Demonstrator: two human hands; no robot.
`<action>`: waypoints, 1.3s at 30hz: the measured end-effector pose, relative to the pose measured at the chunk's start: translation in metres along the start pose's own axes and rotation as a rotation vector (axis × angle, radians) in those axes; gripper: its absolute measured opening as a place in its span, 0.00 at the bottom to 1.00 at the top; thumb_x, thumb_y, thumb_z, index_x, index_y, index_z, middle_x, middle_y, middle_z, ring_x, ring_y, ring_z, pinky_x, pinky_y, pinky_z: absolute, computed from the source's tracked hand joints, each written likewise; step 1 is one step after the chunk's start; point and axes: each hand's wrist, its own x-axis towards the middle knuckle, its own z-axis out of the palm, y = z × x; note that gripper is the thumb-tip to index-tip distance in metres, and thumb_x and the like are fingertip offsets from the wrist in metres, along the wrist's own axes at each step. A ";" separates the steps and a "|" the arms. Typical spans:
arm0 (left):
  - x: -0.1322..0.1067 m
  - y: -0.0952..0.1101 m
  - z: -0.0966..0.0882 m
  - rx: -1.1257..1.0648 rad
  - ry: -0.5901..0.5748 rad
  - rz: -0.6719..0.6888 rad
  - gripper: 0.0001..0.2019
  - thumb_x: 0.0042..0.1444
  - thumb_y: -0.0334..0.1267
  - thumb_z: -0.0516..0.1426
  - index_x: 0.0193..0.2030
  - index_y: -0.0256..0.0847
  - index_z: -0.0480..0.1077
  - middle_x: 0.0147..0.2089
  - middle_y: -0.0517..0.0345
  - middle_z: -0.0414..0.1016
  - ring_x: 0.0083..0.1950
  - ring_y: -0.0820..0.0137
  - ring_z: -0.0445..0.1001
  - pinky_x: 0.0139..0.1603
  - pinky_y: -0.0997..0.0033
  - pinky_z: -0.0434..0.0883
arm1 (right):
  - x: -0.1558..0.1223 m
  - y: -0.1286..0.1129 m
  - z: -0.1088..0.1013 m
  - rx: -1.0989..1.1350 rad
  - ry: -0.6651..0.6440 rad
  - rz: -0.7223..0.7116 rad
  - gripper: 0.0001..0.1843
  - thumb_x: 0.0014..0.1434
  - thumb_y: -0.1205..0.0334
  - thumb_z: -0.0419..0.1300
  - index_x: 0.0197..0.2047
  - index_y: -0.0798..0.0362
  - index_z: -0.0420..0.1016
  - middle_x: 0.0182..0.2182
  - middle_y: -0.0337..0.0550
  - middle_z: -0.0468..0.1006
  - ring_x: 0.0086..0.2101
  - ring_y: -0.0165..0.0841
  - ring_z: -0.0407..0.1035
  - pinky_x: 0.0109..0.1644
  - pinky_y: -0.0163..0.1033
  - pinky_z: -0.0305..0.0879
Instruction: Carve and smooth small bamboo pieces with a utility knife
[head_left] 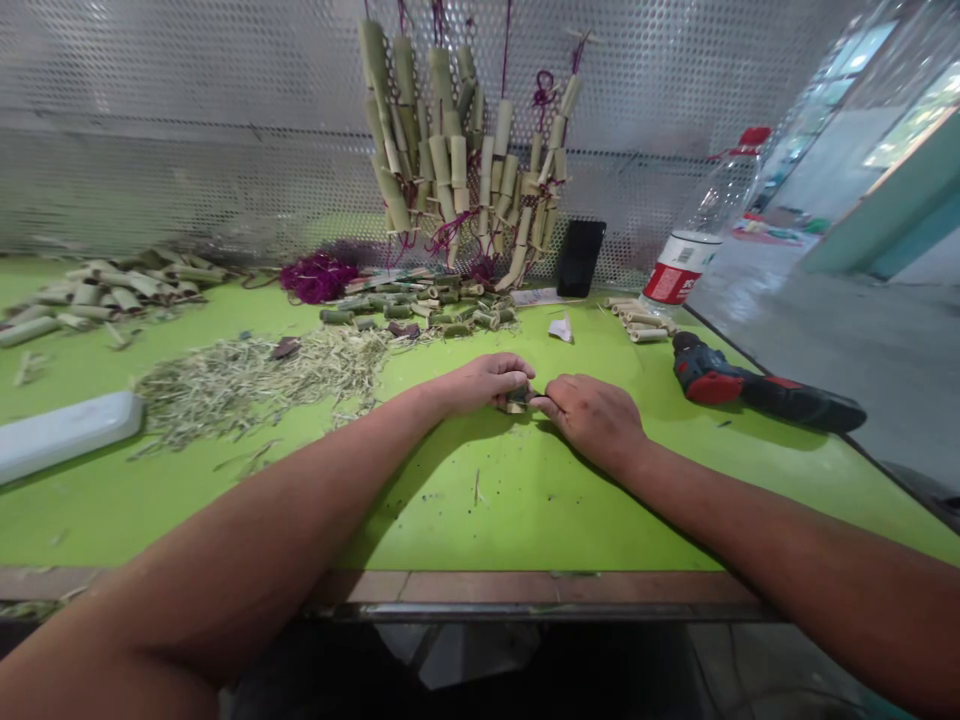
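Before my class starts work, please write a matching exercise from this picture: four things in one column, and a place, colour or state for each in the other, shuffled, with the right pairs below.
Column one
1. Short bamboo piece
2. Power drill
3. Tangle of string
4. Smartphone

Column two
A. Propped up in front of the perforated panel
B. Held in the left hand
C. Purple, heaped up
D. Lying near the right edge of the green tabletop

Right pairs: 1-B, 2-D, 3-C, 4-A
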 end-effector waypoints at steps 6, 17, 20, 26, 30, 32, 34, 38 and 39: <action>0.001 0.000 -0.001 0.009 -0.008 0.007 0.13 0.61 0.43 0.53 0.46 0.35 0.69 0.32 0.57 0.71 0.28 0.77 0.66 0.29 0.75 0.63 | 0.002 0.001 0.000 0.007 -0.053 0.003 0.29 0.70 0.44 0.38 0.35 0.52 0.72 0.30 0.43 0.74 0.30 0.34 0.63 0.30 0.39 0.40; 0.001 -0.002 -0.002 0.007 -0.025 0.037 0.13 0.61 0.44 0.53 0.44 0.35 0.70 0.34 0.56 0.72 0.29 0.76 0.66 0.29 0.75 0.63 | 0.001 0.000 0.001 -0.004 -0.005 -0.027 0.29 0.71 0.45 0.38 0.35 0.52 0.72 0.30 0.43 0.73 0.31 0.33 0.63 0.30 0.39 0.41; 0.001 -0.002 -0.002 0.011 -0.028 0.035 0.13 0.61 0.44 0.53 0.44 0.36 0.70 0.33 0.57 0.71 0.29 0.76 0.66 0.29 0.75 0.63 | 0.001 0.000 0.000 -0.004 -0.033 -0.035 0.29 0.71 0.45 0.37 0.35 0.52 0.72 0.30 0.43 0.74 0.31 0.33 0.63 0.30 0.39 0.41; 0.000 -0.001 -0.001 -0.008 -0.040 0.035 0.12 0.62 0.42 0.52 0.45 0.35 0.69 0.32 0.57 0.70 0.29 0.76 0.66 0.30 0.75 0.63 | 0.004 -0.002 -0.004 0.025 -0.125 -0.048 0.29 0.70 0.44 0.39 0.35 0.52 0.72 0.30 0.43 0.74 0.30 0.33 0.64 0.30 0.38 0.42; 0.001 -0.001 -0.002 0.003 -0.002 0.037 0.13 0.61 0.42 0.52 0.45 0.35 0.69 0.36 0.55 0.72 0.28 0.77 0.64 0.29 0.75 0.63 | 0.004 -0.005 -0.004 0.025 -0.184 -0.105 0.26 0.70 0.44 0.42 0.35 0.51 0.73 0.31 0.43 0.76 0.30 0.33 0.65 0.30 0.38 0.41; 0.000 0.000 -0.001 -0.009 0.003 0.036 0.12 0.61 0.42 0.52 0.45 0.35 0.69 0.36 0.55 0.73 0.28 0.77 0.64 0.28 0.75 0.62 | 0.002 -0.005 -0.004 0.035 -0.167 -0.120 0.26 0.70 0.44 0.42 0.36 0.51 0.73 0.31 0.42 0.76 0.30 0.33 0.65 0.30 0.38 0.41; -0.001 0.001 -0.001 -0.019 -0.014 0.043 0.12 0.62 0.41 0.53 0.45 0.35 0.69 0.35 0.55 0.73 0.28 0.77 0.64 0.29 0.75 0.62 | -0.001 -0.004 -0.004 0.044 -0.113 -0.113 0.28 0.70 0.43 0.41 0.35 0.52 0.73 0.31 0.43 0.76 0.31 0.33 0.65 0.30 0.38 0.41; -0.003 0.002 -0.001 -0.014 -0.031 0.048 0.11 0.62 0.40 0.52 0.45 0.35 0.69 0.35 0.56 0.72 0.29 0.78 0.64 0.30 0.75 0.62 | -0.002 -0.001 -0.001 0.020 -0.010 -0.033 0.29 0.70 0.44 0.38 0.34 0.52 0.72 0.29 0.43 0.74 0.31 0.33 0.64 0.30 0.39 0.40; -0.003 0.002 -0.001 -0.020 -0.036 0.046 0.11 0.63 0.40 0.52 0.45 0.35 0.69 0.35 0.56 0.72 0.29 0.77 0.64 0.30 0.75 0.62 | -0.002 0.000 -0.001 0.014 0.001 -0.021 0.29 0.70 0.44 0.38 0.34 0.52 0.72 0.29 0.42 0.74 0.31 0.33 0.63 0.30 0.39 0.40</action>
